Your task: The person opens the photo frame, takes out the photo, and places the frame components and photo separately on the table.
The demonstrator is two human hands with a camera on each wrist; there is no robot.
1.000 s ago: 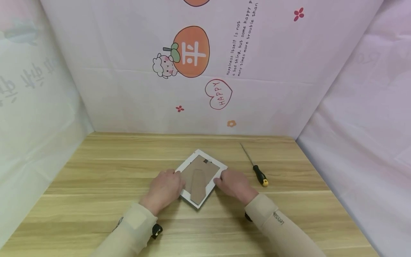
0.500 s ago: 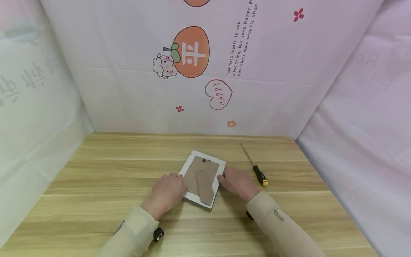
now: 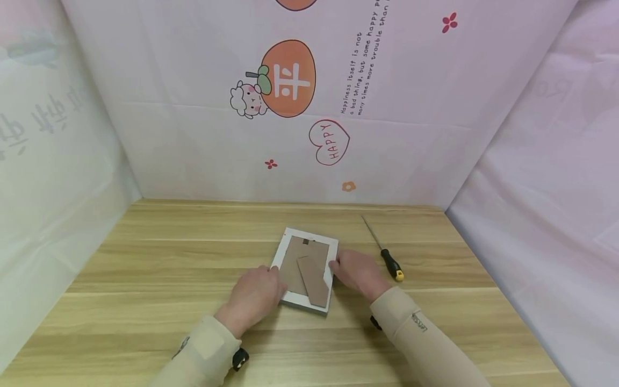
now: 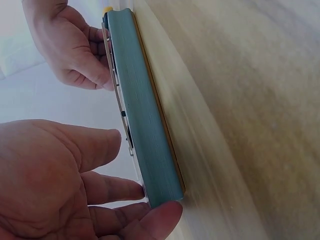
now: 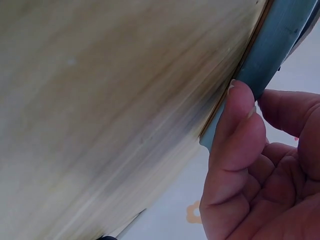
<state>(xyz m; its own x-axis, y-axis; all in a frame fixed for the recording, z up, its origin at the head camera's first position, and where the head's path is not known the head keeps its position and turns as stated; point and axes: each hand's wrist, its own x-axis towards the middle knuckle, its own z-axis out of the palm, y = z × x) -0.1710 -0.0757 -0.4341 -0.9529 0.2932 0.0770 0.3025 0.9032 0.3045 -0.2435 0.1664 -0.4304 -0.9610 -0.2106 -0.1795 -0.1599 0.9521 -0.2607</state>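
A picture frame (image 3: 294,269) lies back side up on the wooden table, slightly turned. Its back has a white border, a brown backing board and a brown easel stand (image 3: 313,281). In the wrist views its side edge (image 4: 145,110) looks blue-green. My left hand (image 3: 256,295) grips the near left side, fingertips (image 4: 162,219) against the edge and thumb by the back. On the opposite side, my right hand (image 3: 359,275) pinches the edge between thumb and fingers, as the right wrist view shows closely. The frame's front is hidden.
To the right of my right hand lies a screwdriver (image 3: 391,264) with a black and yellow handle, its shaft pointing away. A printed white cloth wall (image 3: 203,156) rises behind the table (image 3: 145,301), with pale cloth on both sides.
The picture frame has turned counterclockwise on the table, its near corner swinging right. My left hand has shifted slightly right and nearer; my right hand has barely moved. The screwdriver has stayed put.
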